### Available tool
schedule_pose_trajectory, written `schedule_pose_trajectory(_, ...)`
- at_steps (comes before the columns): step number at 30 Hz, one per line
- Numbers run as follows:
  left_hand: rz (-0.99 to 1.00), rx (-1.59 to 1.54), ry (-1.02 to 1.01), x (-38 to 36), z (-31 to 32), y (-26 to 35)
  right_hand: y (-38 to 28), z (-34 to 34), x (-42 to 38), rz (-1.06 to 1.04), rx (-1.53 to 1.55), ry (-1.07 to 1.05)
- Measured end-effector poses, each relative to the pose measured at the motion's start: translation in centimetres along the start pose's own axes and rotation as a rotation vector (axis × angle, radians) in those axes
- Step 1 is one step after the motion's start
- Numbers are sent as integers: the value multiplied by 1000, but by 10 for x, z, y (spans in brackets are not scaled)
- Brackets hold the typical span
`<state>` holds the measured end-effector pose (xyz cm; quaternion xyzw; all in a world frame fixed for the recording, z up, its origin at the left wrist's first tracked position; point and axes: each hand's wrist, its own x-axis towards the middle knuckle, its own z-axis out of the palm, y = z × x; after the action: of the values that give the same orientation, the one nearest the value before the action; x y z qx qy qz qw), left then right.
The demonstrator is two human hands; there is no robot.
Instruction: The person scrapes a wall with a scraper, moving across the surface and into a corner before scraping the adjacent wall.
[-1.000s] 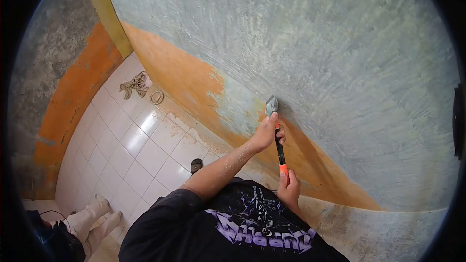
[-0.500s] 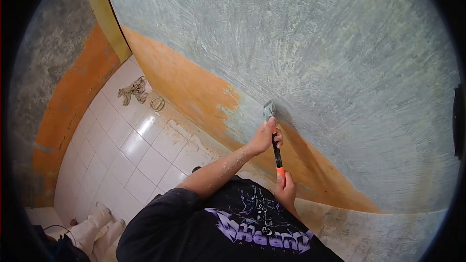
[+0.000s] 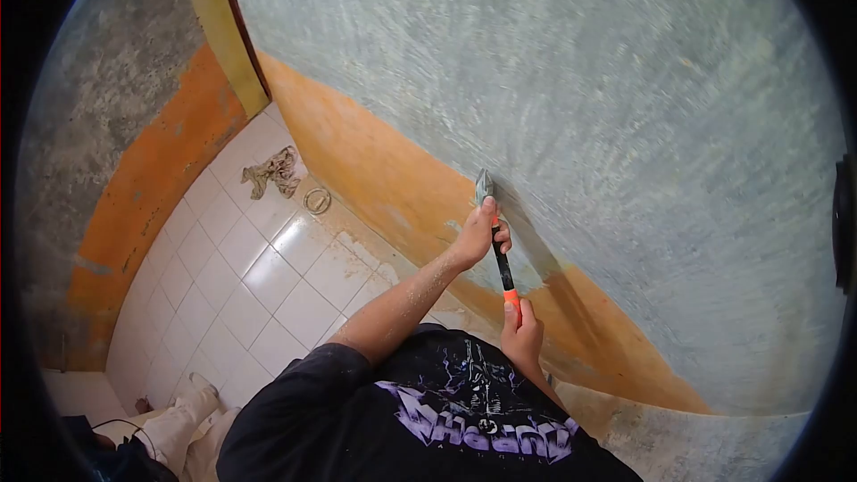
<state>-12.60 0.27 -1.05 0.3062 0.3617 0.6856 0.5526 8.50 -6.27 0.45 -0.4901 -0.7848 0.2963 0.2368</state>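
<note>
While the scraper [image 3: 493,230] is lying with its blade flat against the wall [image 3: 625,125], both hands are gripping it. Its metal blade is touching the plaster just at the line where the orange paint [image 3: 375,161] is giving way to bare grey-green surface, near the middle of the view. The black handle is running down and to the right from the blade, ending in an orange section.

The left hand [image 3: 476,236] is wrapping its fingers around the upper handle right below the blade, thumb pressing up toward the metal, the forearm dusted with pale powder. The right hand [image 3: 520,335] is closing around the lower orange end, fingers curled tight, sitting just above the black shirt [image 3: 428,411] with its purple print.

Spreading to the right and far side, the scraped wall is showing rough streaks. Down to the left, a white tiled floor [image 3: 268,286] is lying well below the hands, dusty along the wall's foot. On the far tiles, a crumpled rag [image 3: 275,171] is resting near a round floor drain [image 3: 317,201]. At the near left edge, another person's pale trouser legs [image 3: 183,419] are showing.
</note>
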Motion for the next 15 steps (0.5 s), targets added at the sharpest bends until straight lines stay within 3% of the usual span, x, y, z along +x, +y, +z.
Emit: schedule_pose_trajectory(15, 27, -3, 46, 10, -82, 38, -53, 71, 34, -29, 0, 1)
